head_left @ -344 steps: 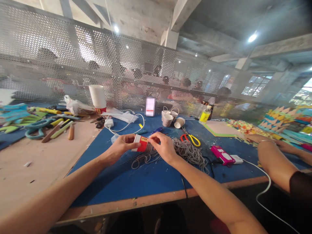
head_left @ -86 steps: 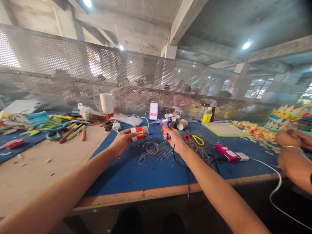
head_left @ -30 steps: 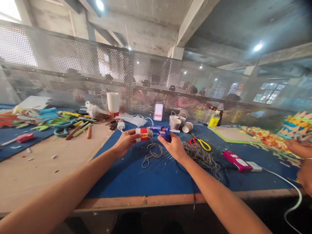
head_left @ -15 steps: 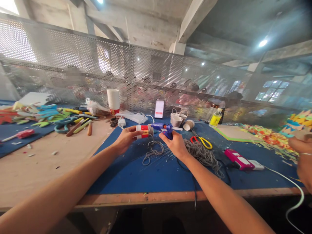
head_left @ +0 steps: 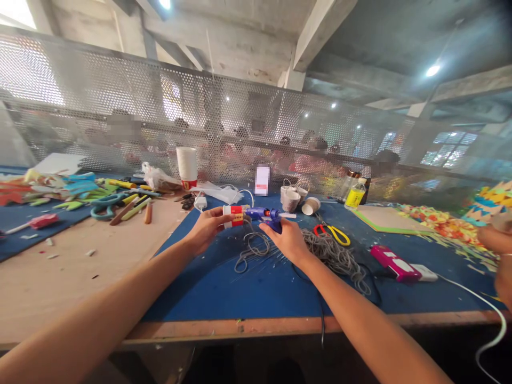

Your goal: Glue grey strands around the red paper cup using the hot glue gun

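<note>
My left hand (head_left: 208, 226) is closed on a red and white paper cup (head_left: 234, 216), which lies sideways above the blue mat (head_left: 200, 288). Grey cord wraps the cup's right end. In my right hand (head_left: 290, 240) is a blue glue gun (head_left: 262, 213), its nozzle pointing left at the corded end; whether it touches cannot be made out. A white glue stick (head_left: 287, 215) sticks out of the gun's rear. Loose grey cord (head_left: 332, 256) is heaped beside and behind my right wrist.
Cord-wrapped cups (head_left: 291, 198), a phone (head_left: 262, 180) and stacked paper cups (head_left: 187, 165) stand behind. Yellow-red scissors (head_left: 338, 234) and a magenta device (head_left: 394, 263) lie right. Tools and blue scissors (head_left: 104, 206) are left. Another person's hand (head_left: 496, 234) is at far right.
The glue gun has shifted slightly left along the corded end of the cup and tilted a little. My left hand stays on the cup. The other person's hand at far right has moved slightly.
</note>
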### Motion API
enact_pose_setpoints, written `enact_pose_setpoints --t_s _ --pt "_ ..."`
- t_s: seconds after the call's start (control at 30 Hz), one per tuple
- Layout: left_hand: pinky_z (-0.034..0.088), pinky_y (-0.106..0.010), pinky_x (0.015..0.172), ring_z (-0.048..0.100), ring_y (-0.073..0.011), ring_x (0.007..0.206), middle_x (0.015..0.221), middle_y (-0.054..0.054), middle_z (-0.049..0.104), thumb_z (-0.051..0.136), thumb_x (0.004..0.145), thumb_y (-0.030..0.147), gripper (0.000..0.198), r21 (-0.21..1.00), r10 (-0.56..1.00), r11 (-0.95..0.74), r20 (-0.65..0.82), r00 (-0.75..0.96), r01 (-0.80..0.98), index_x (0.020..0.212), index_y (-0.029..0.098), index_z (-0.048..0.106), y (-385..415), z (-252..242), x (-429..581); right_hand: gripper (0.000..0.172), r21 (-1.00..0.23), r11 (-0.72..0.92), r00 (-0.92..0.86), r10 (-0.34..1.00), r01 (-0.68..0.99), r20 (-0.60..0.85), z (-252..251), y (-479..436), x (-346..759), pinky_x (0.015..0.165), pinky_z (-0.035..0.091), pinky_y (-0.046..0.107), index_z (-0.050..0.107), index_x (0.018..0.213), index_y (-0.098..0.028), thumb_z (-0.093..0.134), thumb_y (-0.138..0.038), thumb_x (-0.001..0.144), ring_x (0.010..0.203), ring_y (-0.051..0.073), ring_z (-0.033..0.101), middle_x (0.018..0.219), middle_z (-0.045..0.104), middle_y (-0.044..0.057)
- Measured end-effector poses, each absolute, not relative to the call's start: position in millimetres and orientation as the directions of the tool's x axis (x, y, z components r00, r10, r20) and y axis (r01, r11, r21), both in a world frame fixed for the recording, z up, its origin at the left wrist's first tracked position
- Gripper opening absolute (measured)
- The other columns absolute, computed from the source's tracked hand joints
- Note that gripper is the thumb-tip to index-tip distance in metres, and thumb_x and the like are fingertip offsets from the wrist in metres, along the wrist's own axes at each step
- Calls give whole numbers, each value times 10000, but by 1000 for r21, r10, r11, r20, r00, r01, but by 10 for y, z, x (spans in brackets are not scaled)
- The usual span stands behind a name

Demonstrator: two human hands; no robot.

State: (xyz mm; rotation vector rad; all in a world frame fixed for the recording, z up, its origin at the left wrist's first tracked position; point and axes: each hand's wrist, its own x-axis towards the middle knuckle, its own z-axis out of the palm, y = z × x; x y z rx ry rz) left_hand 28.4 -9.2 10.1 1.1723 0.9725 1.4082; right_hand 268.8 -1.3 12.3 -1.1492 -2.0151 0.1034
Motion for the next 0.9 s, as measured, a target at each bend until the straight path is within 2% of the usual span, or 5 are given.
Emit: enact_pose_setpoints --t_s 0.6,0.9 --pt "547 -319 804 741 -240 897 1004 -101 798 845 701 288 275 971 988 -153 153 -16 -182 935 163 776 -108 115 302 375 -314 561 -298 743 766 600 109 -2 2687 658 465 292 766 928 -203 608 -543 925 802 285 741 835 781 111" --pt "538 -332 871 736 -241 930 1036 -103 796 828 716 276 271 966 985 -170 174 7 -193 959 165 783 -106 111 311 381 -262 567 -319 723 781 613 99 9 2689 646 452 278 764 929 -216 593 -556 932 769 252 729 833 780 96"
